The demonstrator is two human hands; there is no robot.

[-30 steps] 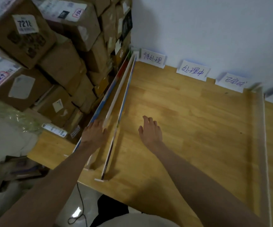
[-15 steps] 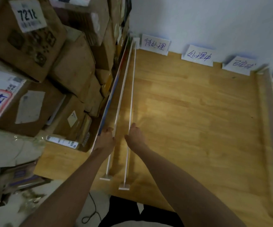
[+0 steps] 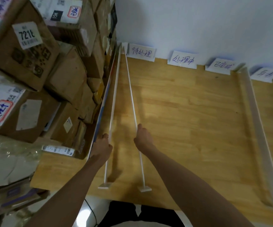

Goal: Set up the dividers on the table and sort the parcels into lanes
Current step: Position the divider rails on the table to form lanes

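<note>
— Where are the dividers?
— Upright on the bench (image 3: 189, 122), left side. Left hand (image 3: 101, 145) grips the left divider (image 3: 114, 99); right hand (image 3: 143, 139) grips the right divider (image 3: 131, 95).

Matt wood table (image 3: 189, 122), smooth white plastic dividers (image 3: 133, 102), rough cardboard parcels (image 3: 67, 76), paper labels (image 3: 141, 52).

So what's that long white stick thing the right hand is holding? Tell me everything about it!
It is a thin white divider, seen from above, so mostly its top edge shows. It looks like plastic or board. It stands on edge on the wooden table, running from the wall to the near edge, where a small flat white foot props it. The right hand grips it partway along.
</note>
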